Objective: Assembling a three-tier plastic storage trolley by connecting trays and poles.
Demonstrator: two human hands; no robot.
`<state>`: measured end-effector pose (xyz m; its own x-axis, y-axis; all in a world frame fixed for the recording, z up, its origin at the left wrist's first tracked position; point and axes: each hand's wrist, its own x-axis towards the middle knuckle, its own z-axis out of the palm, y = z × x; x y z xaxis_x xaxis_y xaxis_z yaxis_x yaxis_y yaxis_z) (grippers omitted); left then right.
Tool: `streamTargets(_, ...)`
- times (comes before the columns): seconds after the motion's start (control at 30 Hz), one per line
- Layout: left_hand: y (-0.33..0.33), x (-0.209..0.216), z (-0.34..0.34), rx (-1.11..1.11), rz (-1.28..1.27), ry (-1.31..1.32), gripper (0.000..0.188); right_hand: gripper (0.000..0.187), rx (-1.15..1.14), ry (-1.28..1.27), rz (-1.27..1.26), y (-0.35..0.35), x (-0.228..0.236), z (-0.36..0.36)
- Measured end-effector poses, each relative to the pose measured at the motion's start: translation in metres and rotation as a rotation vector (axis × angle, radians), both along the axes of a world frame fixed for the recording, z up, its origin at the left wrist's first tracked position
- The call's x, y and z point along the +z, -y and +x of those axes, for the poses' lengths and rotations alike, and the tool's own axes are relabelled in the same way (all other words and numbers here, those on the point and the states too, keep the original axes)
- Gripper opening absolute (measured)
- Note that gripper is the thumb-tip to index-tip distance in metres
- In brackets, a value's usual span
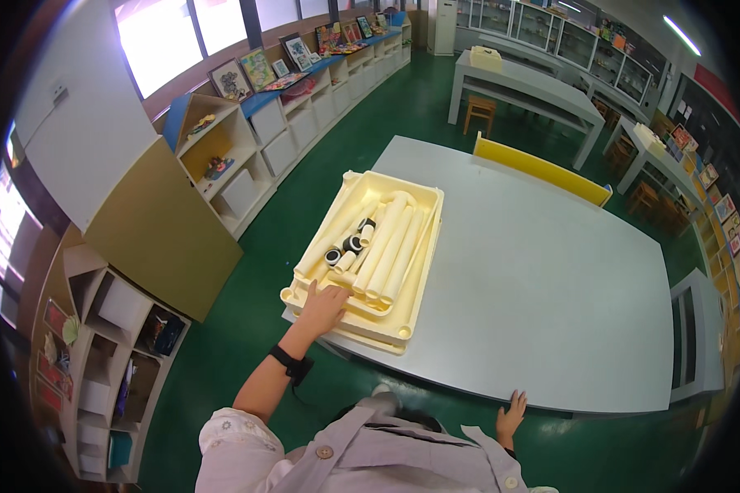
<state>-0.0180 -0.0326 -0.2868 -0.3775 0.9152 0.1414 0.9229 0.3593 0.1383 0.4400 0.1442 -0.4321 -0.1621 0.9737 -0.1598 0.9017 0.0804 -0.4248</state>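
On the left part of the grey desk [543, 287] lies a cream tray [426, 201], close to the near left corner. Inside it, long cream tubes [384, 251] lie side by side, pointing away from the person. To their left are short tube pieces [345, 261] and a few black-and-white round pieces [353, 243], which crowd the space beside the long ones. The tray wall rises around all these pieces. A yellow board [543, 168] stands along the far edge of the desk, and a grey seat [699, 337] is at the right end. Low shelves [304, 115] with framed pictures run below the windows.

The left forearm, with a black wristband [292, 364], comes up from the lower left. The left hand [325, 308] is over the near end of the tray, back upward, its fingers just beside the near tube ends. Its fingers are somewhat apart, but whether its grip pinches the rim or a tube cannot be told. The right hand [511, 415] is at the near edge of the desk, well apart from the tray, its grip loose with fingers spread.
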Motion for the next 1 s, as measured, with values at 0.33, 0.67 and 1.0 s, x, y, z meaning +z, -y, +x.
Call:
streamTargets(0.33, -0.019, -0.026, -0.027, -0.153, -0.079, -0.084, 0.006, 0.064, -0.098, -0.121, 0.105, 0.002, -0.028, 0.01)
streamTargets(0.67, -0.016, -0.011, -0.021, -0.225, 0.057, -0.054, 0.007, 0.023, -0.229, -0.746, 0.249, -0.033, -0.024, 0.004)
streamTargets(1.0, -0.028, 0.043, 0.029, -0.187, 0.232, -0.076, 0.011, 0.017, 0.307, -0.886, 0.071, -0.109, 0.085, -0.113)
